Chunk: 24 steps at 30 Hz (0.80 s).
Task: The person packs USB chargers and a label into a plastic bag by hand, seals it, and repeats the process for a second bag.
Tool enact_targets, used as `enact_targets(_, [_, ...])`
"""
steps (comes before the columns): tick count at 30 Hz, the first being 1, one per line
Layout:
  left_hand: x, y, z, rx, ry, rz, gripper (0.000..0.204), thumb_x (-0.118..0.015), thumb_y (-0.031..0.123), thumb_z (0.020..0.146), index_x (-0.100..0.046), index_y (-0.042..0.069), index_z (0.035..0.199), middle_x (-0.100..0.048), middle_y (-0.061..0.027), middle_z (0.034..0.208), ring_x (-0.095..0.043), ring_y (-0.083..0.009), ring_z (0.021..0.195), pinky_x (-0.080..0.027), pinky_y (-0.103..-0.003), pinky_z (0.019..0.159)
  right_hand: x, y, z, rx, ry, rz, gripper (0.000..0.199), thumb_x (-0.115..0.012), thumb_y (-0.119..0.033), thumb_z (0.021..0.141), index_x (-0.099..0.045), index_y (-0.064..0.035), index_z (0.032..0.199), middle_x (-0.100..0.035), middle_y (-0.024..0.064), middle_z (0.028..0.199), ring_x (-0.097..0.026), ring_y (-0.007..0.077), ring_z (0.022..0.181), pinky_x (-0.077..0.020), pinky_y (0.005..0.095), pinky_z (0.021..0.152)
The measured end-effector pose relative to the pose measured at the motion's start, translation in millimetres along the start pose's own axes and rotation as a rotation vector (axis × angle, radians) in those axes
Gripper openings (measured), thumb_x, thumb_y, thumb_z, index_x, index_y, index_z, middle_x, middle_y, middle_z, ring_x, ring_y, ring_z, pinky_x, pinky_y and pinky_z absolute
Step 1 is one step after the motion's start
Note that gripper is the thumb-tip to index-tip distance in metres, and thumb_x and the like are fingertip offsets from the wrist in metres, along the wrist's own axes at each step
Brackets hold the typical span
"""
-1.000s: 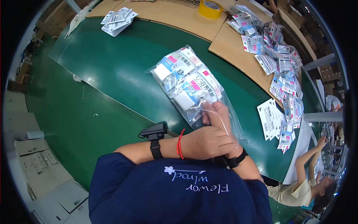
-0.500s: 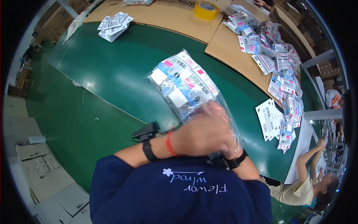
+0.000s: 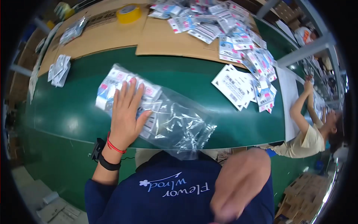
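Note:
My left hand (image 3: 128,112) lies flat, fingers outstretched, on a clear plastic bag (image 3: 182,121). Under the palm, in the bag's left part, are white, blue and pink retail packs (image 3: 108,86), partly hidden by the hand. The bag's loose, wrinkled end stretches right and hangs a little over the table's near edge. My right hand (image 3: 244,179) is raised before my chest at the lower right, apart from the bag. Motion smears it, and its fingers cannot be made out.
Many similar packs (image 3: 235,37) are heaped on cardboard (image 3: 164,43) at the back right. White printed cards (image 3: 232,86) lie on the green table (image 3: 82,123), beside loose packs. Yellow tape (image 3: 129,14), a small bagged item (image 3: 74,30) and a card stack (image 3: 59,71) sit left. A co-worker (image 3: 309,138) works at right.
Both hands were together at the bag's near end. My left hand has moved up onto the packs; my right has come away toward my chest. The bag now lies further left, its loose end spread right.

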State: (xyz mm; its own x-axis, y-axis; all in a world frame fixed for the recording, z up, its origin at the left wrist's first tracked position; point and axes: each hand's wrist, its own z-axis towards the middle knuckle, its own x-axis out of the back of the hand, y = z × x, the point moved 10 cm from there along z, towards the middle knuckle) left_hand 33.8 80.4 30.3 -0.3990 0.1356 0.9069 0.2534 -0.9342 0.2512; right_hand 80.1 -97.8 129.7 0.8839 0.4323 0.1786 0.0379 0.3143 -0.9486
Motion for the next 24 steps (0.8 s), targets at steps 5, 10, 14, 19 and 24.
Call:
enact_targets(5, [-22.1, -6.5, 5.7, -0.045, -0.067, 0.067, 0.061, -0.057, 0.041, 0.088, -0.045, 0.006, 0.137, -0.037, -0.0163, 0.146, -0.032, -0.0376, 0.135, -0.021, -0.051, 0.110, 59.9, -12.2, -60.6, 0.100, 0.833, -0.305, 0.011, -0.064, -0.010, 0.082, -0.062, -0.0030, 0.074, -0.058, 0.0060, 0.074, -0.055, 0.0184, 0.067, -0.0431, 0.0304, 0.055])
enact_targets(10, [-29.9, 8.7, 28.3, -0.108, -0.047, 0.061, 0.059, -0.057, 0.038, 0.088, -0.044, 0.007, 0.138, -0.036, -0.0145, 0.147, -0.030, -0.0371, 0.136, -0.021, -0.051, 0.110, 144.2, 83.7, -198.8, -0.660, 1.234, -1.010, 0.016, -0.071, -0.014, 0.078, -0.069, -0.0051, 0.091, -0.063, 0.0100, 0.098, -0.057, 0.0243, 0.093, -0.0438, 0.0327, 0.080])
enact_targets(14, [-33.4, 2.6, 28.7, -0.093, -0.043, 0.072, 0.058, -0.056, 0.037, 0.089, -0.044, 0.008, 0.138, -0.036, -0.0141, 0.147, -0.030, -0.0368, 0.137, -0.019, -0.051, 0.111, 134.7, 111.9, -187.3, -0.762, 0.916, -1.438, 0.026, -0.071, -0.018, 0.080, -0.070, -0.0097, 0.105, -0.058, 0.0138, 0.121, -0.049, 0.0292, 0.118, -0.0407, 0.0378, 0.095])
enact_targets(19, [-24.3, 2.7, 26.5, -0.106, 0.025, 0.059, 0.055, -0.053, 0.034, 0.091, -0.044, 0.006, 0.138, -0.035, -0.0146, 0.147, -0.028, -0.0363, 0.138, -0.016, -0.051, 0.112, 133.9, 123.7, -185.2, -0.787, 0.813, -1.464, 0.025, -0.067, -0.018, 0.084, -0.070, -0.0089, 0.107, -0.054, 0.0131, 0.131, -0.047, 0.0306, 0.123, -0.0391, 0.0364, 0.099])
enact_targets(24, [-1.6, 10.7, 24.2, -0.141, 0.157, 0.035, 0.055, -0.051, 0.033, 0.092, -0.043, 0.004, 0.138, -0.040, -0.0183, 0.143, -0.034, -0.0363, 0.135, -0.022, -0.048, 0.111, 164.8, 135.0, -238.1, -0.665, 1.237, -0.590, 0.023, -0.063, -0.017, 0.087, -0.070, -0.0075, 0.107, -0.055, 0.0117, 0.131, -0.049, 0.0276, 0.121, -0.0379, 0.0337, 0.100])
